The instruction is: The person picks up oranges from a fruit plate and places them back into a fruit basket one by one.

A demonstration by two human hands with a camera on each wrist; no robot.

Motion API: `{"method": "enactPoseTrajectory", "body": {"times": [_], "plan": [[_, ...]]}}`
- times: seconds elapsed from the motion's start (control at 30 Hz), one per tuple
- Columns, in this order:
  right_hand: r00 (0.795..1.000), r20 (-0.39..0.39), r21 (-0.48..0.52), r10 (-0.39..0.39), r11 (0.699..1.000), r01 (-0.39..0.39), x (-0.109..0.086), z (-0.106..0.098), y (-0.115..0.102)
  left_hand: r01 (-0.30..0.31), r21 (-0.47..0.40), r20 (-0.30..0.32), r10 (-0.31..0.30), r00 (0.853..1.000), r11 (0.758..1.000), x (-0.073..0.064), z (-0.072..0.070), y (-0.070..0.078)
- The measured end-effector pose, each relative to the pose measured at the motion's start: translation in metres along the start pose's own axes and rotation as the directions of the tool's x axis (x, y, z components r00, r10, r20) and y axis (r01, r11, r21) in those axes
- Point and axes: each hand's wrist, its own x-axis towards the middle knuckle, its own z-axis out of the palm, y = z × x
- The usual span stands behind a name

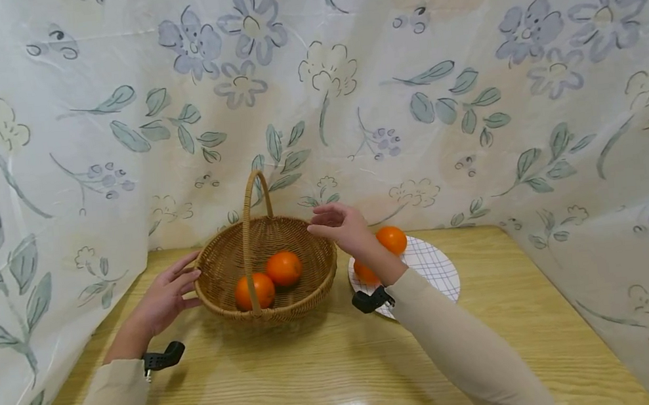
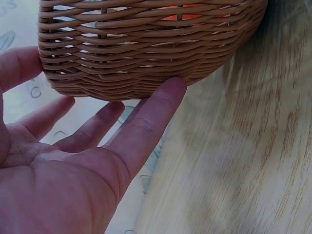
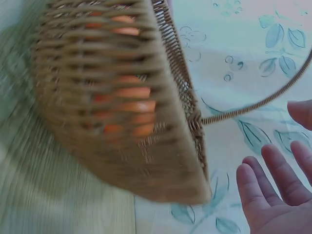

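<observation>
A brown wicker basket (image 1: 303, 309) with a tall arched handle (image 1: 248, 247) stands at the back of the table. Two oranges lie inside it, one orange (image 1: 284, 269) beside another orange (image 1: 255, 291) that the handle partly covers. My left hand (image 1: 162, 299) touches the basket's left side with spread, fairly straight fingers (image 2: 146, 122). Beside the right rim, my right hand (image 1: 341, 227) hovers with loosely bent fingers (image 3: 282, 180), apart from the basket and holding nothing. Behind the right wrist, an upper orange (image 1: 391, 240) and a partly hidden lower orange (image 1: 365, 272) rest on a plate (image 1: 435, 267).
The plate is white with a grid pattern, right of the basket. A wooden table (image 1: 272, 386) lies beneath everything. Flower-printed curtain sheeting (image 1: 349, 94) hangs behind and along both sides. Each wrist wears a small black device, one left device (image 1: 164, 356) and one right device (image 1: 372, 300).
</observation>
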Motion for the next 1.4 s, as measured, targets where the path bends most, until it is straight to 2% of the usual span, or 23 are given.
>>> {"method": "enactPoseTrajectory", "body": {"times": [0.17, 0.33, 0.53, 0.73, 0.9, 1.0, 1.4], "plan": [[0.997, -0.074, 0.051, -0.006, 0.999, 0.01, -0.014, -0.02, 0.012, 0.0, -0.012, -0.002, 0.0, 1.0, 1.0, -0.001, 0.0, -0.001], [0.993, -0.119, 0.029, 0.014, 1.0, -0.01, -0.032, -0.039, 0.024, -0.006, -0.031, 0.007, 0.006, 1.0, 1.0, -0.001, 0.0, -0.003], [0.979, -0.204, 0.002, 0.018, 1.0, -0.018, -0.054, -0.053, 0.04, -0.007, -0.032, 0.015, 0.007, 1.0, 0.999, -0.001, -0.001, -0.003], [0.962, -0.274, -0.012, 0.001, 1.0, -0.005, -0.069, -0.06, 0.061, 0.006, -0.009, 0.008, -0.006, 1.0, 1.0, -0.002, -0.001, -0.004], [0.951, -0.308, 0.038, 0.01, 0.999, 0.002, -0.076, -0.064, 0.076, 0.008, 0.007, 0.005, -0.008, 1.0, 1.0, -0.003, -0.001, -0.004], [0.948, -0.315, 0.066, 0.035, 0.998, -0.015, -0.079, -0.066, 0.084, 0.005, -0.004, 0.005, -0.005, 1.0, 1.0, -0.002, -0.001, -0.004], [0.945, -0.315, -0.01, 0.082, 0.996, -0.09, -0.084, -0.063, 0.117, -0.004, -0.043, 0.014, 0.005, 1.0, 0.999, -0.001, -0.001, -0.001]]}}
